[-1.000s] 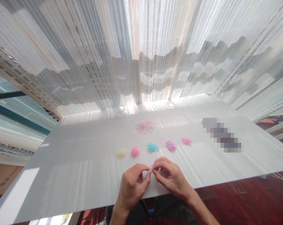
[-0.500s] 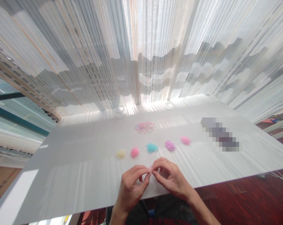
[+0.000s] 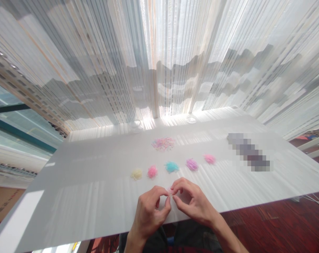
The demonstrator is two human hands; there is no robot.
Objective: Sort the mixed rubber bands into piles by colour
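My left hand and my right hand meet over the near part of the white table. Their thumbs and forefingers curl toward each other around a small pale pink piece, too small to make out its kind. Beyond the fingers lies a row of small heaps of thin strands: pale yellow, bright pink, turquoise, purple and light pink. Farther back, a looser heap of mixed-colour strands is spread out.
Two clear round dishes stand near the far edge, by the sheer striped curtain. A blurred-out object lies on the right of the table. Below the table's right edge are a dark red floor and white cables.
The thumbs have moved slightly down and away from the forefingers, widening the loops of both hands. The heaps have stayed in place.
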